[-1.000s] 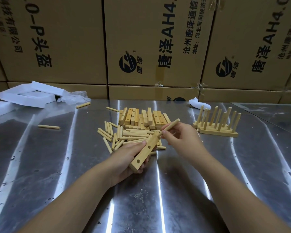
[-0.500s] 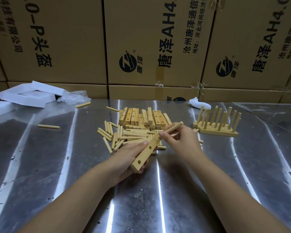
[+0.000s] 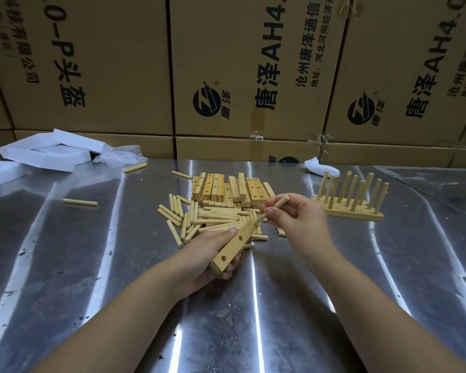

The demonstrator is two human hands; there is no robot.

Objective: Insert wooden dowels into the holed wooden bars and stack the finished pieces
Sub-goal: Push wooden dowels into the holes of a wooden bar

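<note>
Left hand (image 3: 203, 255) grips holed bar (image 3: 235, 244); right fingers (image 3: 274, 211) pinch dowel (image 3: 281, 201) — tip touching bar.

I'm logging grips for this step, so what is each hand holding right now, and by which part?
Left hand grips the holed bar around its near half. Right hand pinches the dowel near its middle.

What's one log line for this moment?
step: dowel insertion | left hand: grips holed bar | right hand: pinches dowel, tip at bar's far end | finished pieces: on table
</note>
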